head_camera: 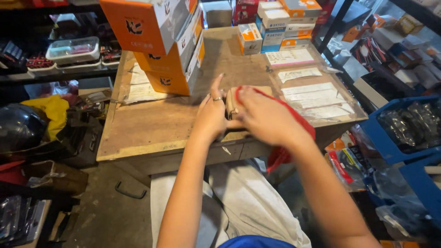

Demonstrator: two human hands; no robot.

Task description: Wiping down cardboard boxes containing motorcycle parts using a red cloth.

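Small tan cardboard box [239, 98] lies near the front edge of the worn wooden desk [151, 124], about midway along it, pinched between the person's two hands. Left hand [211, 115] presses against the box's left end with the fingers mostly closed on it, a ring on one finger and the index finger raised and pointing away over the desk. Right hand [266, 117] lies curled over the top and right side of the box; it is blurred, so how tightly it grips cannot be told. A red mesh bag [294, 133] is draped round the right wrist and hangs off the front edge of the desk.

A leaning stack of orange-and-white cartons [170, 46] stands towards the back left of the desk, just beyond the left hand, and smaller orange, blue and white boxes [280, 25] are piled at the back right corner. Paper slips under clear plastic [317, 98] cover the right edge.

Risks, as a judgement: the box sits close to the front edge and could slide off if the right hand pulls towards the body; the hanging mesh could snag on the box or desk corner; the raised index finger is near the tilted cartons, and a nudge might topple them
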